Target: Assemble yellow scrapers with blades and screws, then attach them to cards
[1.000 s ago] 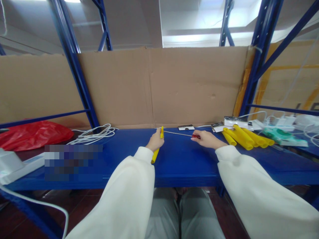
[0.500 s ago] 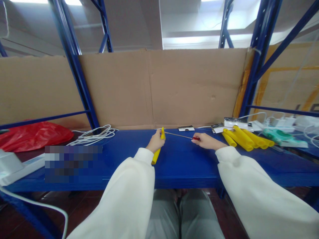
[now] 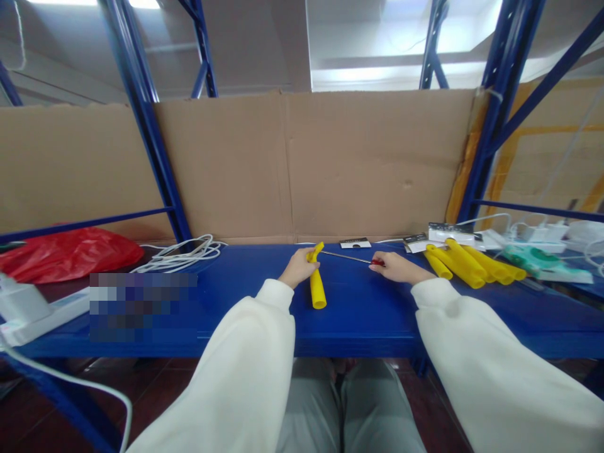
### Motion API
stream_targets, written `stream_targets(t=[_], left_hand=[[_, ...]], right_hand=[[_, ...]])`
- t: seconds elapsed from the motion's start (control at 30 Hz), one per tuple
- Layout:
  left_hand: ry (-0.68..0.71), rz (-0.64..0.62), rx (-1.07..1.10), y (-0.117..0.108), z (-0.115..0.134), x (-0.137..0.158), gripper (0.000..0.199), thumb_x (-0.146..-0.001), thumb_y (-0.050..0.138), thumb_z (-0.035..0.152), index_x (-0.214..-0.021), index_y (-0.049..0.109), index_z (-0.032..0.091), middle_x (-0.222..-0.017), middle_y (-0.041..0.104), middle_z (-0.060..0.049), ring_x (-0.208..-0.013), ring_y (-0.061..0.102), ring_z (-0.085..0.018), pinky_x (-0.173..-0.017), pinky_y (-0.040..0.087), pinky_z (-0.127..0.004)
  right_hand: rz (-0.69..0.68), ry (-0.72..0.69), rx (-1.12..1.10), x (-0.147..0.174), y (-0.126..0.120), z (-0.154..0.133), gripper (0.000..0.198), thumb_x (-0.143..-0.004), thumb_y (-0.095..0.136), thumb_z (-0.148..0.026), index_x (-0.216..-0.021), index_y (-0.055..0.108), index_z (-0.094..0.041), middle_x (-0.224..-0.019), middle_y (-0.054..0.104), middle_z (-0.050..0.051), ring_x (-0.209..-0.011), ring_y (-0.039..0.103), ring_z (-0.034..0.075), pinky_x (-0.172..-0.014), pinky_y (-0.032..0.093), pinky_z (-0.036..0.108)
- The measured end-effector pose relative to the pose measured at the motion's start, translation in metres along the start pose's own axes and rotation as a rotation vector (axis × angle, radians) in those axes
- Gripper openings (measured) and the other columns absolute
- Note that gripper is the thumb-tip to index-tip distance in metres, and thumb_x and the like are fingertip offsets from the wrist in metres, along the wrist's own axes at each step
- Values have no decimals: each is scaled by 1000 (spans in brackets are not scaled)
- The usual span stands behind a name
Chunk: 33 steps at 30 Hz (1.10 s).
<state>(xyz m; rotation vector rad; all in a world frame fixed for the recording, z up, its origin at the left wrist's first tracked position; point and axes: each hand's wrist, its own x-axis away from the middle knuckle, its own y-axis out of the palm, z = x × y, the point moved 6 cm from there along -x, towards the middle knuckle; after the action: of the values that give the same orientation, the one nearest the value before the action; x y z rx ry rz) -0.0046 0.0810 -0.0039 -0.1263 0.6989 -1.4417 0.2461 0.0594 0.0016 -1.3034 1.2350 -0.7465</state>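
Over the middle of the blue table (image 3: 264, 314), my left hand (image 3: 298, 267) is closed round the upper part of a yellow tube (image 3: 318, 292). The tube's round open end points toward me, and its far end bends up to the right above my fingers. My right hand (image 3: 395, 267) grips the red handle of a screwdriver (image 3: 349, 257). Its thin metal shaft runs left, with the tip at the top of the tube; whether it goes in or only touches, I cannot tell.
Several more yellow tubes (image 3: 465, 264) lie in a pile to the right. Behind them are packaged cards (image 3: 450, 233) and a green-and-white packet (image 3: 542, 259). At left are a coiled white cable (image 3: 191, 253), a red plastic bag (image 3: 80, 251) and a power strip (image 3: 56, 314). Cardboard (image 3: 226, 170) closes the back.
The tube has swung in my left hand, its near end going right and its top leaning right. Both hands and the screwdriver sit slightly further right as the whole view shifts.
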Motion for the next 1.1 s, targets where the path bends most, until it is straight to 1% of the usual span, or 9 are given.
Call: stream_targets(t=[0.17, 0.27, 0.37, 0.47, 0.57, 0.67, 0.83, 1.0, 1.1], left_hand=[[-16, 34, -136, -3, 1, 3, 49, -69, 70, 8, -117, 62, 9, -125, 61, -17, -112, 61, -25, -97, 48, -33], [-1, 80, -264, -6, 1, 3, 44, -69, 70, 8, -113, 64, 11, -122, 62, -16, -113, 60, -23, -100, 44, -31], [-20, 123, -303, -8, -3, 1, 39, -70, 70, 9, -109, 65, 11, -118, 63, -15, -109, 62, -21, -97, 44, -28], [-113, 132, -245, -9, -12, -2, 38, -71, 71, 10, -108, 64, 11, -114, 65, -15, -101, 65, -21, -87, 49, -26], [-247, 96, -99, -6, -22, -4, 41, -74, 70, 13, -114, 61, 10, -106, 69, -14, -84, 69, -20, -70, 52, -26], [-317, 88, 41, -3, -27, -3, 43, -76, 69, 12, -118, 58, 9, -105, 69, -14, -80, 69, -18, -64, 51, -23], [-342, 89, 108, 1, -29, -3, 42, -77, 67, 10, -117, 57, 11, -109, 69, -13, -87, 69, -16, -67, 53, -20], [-283, 115, -1, -2, -29, -7, 38, -76, 65, 10, -113, 59, 12, -115, 66, -14, -100, 67, -19, -78, 52, -22], [-197, 174, -153, -11, -23, -8, 36, -76, 63, 10, -112, 61, 11, -118, 63, -15, -106, 63, -21, -89, 49, -26]], right_hand=[[-14, 43, 72, 0, 0, 2, 17, -90, 52, -32, -94, 63, -19, -96, 72, 11, -87, 66, 23, -74, 46, 29], [-20, 60, 103, 0, 0, 3, 18, -89, 52, -34, -95, 64, -21, -97, 73, 10, -88, 66, 24, -74, 46, 30], [-25, 86, 125, 1, 0, 6, 20, -90, 51, -35, -96, 64, -21, -99, 72, 10, -90, 66, 24, -74, 46, 30], [-33, 123, 149, 1, -1, 9, 22, -90, 50, -35, -100, 64, -20, -102, 72, 12, -94, 66, 25, -77, 46, 33], [-48, 175, 177, 2, -3, 14, 24, -91, 48, -33, -102, 63, -19, -108, 70, 13, -101, 64, 28, -83, 45, 38], [-62, 227, 191, 1, -4, 22, 23, -90, 47, -29, -104, 63, -19, -112, 69, 13, -107, 62, 29, -89, 43, 44], [-66, 298, 200, 0, -3, 36, 24, -90, 47, -28, -103, 65, -19, -114, 67, 15, -110, 60, 31, -92, 42, 50], [-80, 326, 203, -4, 2, 51, 27, -89, 46, -30, -100, 67, -17, -114, 67, 17, -109, 60, 32, -93, 41, 55], [-66, 320, 182, -9, 7, 59, 29, -89, 45, -30, -102, 68, -19, -112, 68, 16, -107, 61, 33, -91, 42, 57]])
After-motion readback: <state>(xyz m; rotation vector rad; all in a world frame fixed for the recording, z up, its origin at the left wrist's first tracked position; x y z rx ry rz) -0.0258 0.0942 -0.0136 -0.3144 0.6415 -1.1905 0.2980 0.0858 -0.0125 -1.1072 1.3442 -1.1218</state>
